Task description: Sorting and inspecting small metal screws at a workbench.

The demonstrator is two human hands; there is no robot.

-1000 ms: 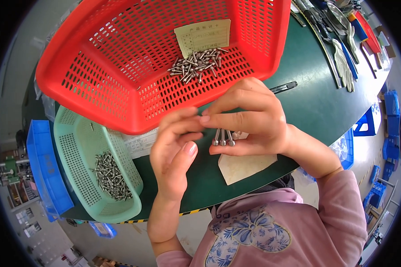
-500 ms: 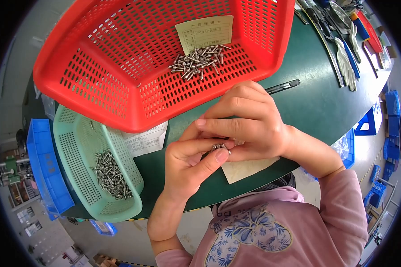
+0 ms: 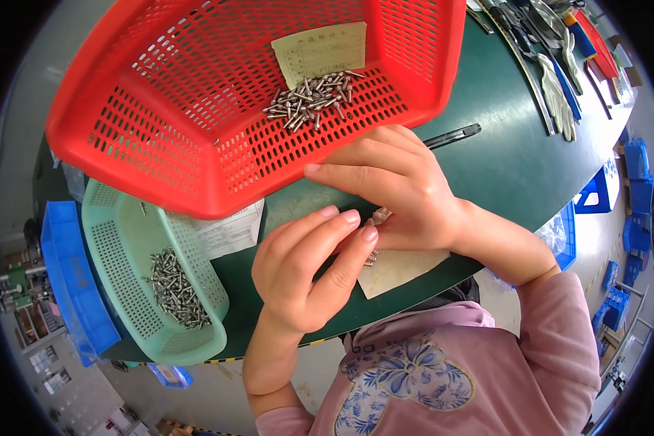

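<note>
My left hand (image 3: 301, 272) is above the table's near edge, its thumb and forefinger tips brought close together. Whatever lies between those tips is hidden. Just below the left thumb, small metal screw-like pins (image 3: 372, 259) peek out beside my right hand; which hand bears them I cannot tell. My right hand (image 3: 410, 185) is back up, with fingers stretched toward the red basket (image 3: 196, 185) and its thumb partly hidden. A small whitish bit (image 3: 378, 216) shows by that thumb. More metal pins (image 3: 312, 102) lie heaped in the red basket, against a yellowish card (image 3: 320, 54).
At left, a pale green basket (image 3: 218, 291) has a pile of similar pins. Blue bins (image 3: 76, 269) flank it. Papers (image 3: 229, 225) lie partly under the baskets, and a tan sheet (image 3: 403, 272) lies under my hands. Gloves (image 3: 557, 102) and tools sit at the far right.
My hands have come apart slightly, the left moving left and down. My right fingers have lifted and straightened. The pins that showed above my left thumb are hidden; some now show below it.
</note>
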